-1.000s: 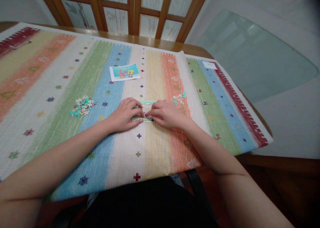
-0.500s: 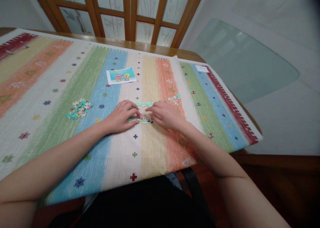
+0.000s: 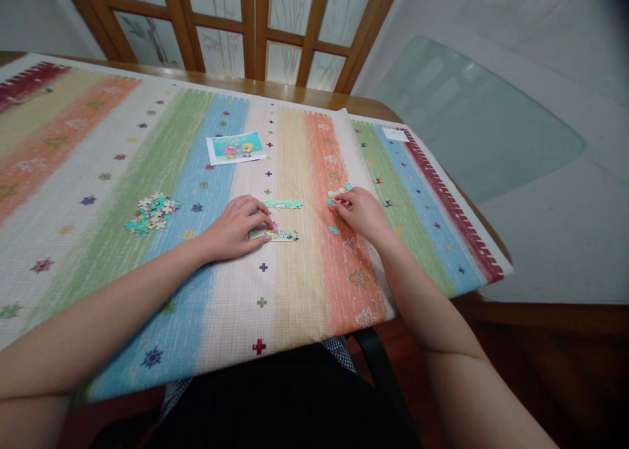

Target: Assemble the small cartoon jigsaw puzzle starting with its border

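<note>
A partly joined jigsaw puzzle [image 3: 282,235] lies on the striped tablecloth, with a green-topped strip along its far side and a colourful strip along its near side. My left hand [image 3: 238,229] rests at its left edge, fingers bent and spaced apart, covering that part. To the right, my right hand [image 3: 362,214] is pinched at a small teal puzzle piece [image 3: 331,201], beside a little group of loose pieces [image 3: 348,187]. One more teal piece [image 3: 333,230] lies nearer to me, below the right fingertips.
A heap of puzzle pieces [image 3: 152,213] lies on the left. Farther back is a reference picture [image 3: 238,149] of two cartoon figures. A small white paper [image 3: 395,134] sits near the far right corner. The tablecloth [image 3: 299,292] drops at the near table edge.
My right hand has moved right, from the joined puzzle to the loose pieces. The right part of the puzzle now shows. My left hand has stayed in place.
</note>
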Available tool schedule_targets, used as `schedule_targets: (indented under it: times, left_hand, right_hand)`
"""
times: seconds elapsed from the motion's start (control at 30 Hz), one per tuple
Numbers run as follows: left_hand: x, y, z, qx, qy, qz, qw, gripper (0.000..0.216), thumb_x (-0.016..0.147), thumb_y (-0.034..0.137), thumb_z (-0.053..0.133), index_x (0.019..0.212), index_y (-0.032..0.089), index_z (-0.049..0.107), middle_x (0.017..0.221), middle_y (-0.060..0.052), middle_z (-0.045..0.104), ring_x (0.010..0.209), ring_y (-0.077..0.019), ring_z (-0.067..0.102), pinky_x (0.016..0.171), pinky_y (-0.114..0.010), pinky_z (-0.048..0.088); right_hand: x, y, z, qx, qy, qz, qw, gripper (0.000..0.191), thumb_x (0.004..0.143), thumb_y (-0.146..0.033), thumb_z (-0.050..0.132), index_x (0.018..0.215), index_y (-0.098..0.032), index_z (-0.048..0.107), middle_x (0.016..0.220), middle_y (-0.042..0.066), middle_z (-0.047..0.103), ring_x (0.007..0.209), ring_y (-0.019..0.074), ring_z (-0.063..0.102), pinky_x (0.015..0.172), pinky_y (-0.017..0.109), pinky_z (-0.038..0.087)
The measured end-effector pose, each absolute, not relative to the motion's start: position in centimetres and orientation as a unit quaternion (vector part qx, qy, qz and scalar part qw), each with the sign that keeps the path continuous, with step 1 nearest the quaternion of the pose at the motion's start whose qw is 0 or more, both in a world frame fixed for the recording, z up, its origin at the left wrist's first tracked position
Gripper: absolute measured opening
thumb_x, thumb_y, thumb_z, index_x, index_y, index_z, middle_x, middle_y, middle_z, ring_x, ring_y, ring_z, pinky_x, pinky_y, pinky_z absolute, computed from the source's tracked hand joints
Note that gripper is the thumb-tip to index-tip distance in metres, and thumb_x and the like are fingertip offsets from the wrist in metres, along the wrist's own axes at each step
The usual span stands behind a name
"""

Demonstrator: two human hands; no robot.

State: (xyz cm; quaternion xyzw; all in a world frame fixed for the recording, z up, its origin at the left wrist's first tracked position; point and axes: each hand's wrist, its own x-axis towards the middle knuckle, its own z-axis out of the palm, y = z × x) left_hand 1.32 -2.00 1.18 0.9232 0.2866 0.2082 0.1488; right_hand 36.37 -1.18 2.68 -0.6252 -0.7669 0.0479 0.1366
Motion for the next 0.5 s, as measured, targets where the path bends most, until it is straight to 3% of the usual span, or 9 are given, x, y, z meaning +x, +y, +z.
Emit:
schedule_targets:
  times: [0.17, 0.5]
  left_hand:
    - [1.3, -2.1, 1.2, 0.927, 0.281, 0.206, 0.141, 0.024, 0.097, 0.041, 0.059, 0.112, 0.024, 0.069, 0.12, -0.009, 0.061, 0.117, -0.0278, 0.052, 0.105, -0.05, 0.038]
    - [1.3, -2.1, 1.2, 0.927, 0.278, 0.209, 0.142, 0.024, 0.097, 0.039, 0.059, 0.111, 0.022, 0.069, 0.12, -0.01, 0.06, 0.116, -0.0289, 0.053, 0.105, -0.05, 0.038]
  right_hand:
    - [36.2, -0.4, 1.2, -0.639, -0.753, 0.031, 0.156, 0.018, 0.093, -0.028, 0.064, 0.094, -0.018, 0.079, 0.094, 0.013, 0.068, 0.092, 0.0277, 0.062, 0.083, 0.042, 0.048]
    - [37.1, 0.4, 1.0, -0.639, -0.729, 0.133, 0.205, 0.018, 0.088, -0.035, 0.071, 0.085, -0.018, 0.076, 0.089, 0.01, 0.068, 0.084, 0.0231, 0.062, 0.079, 0.039, 0.049]
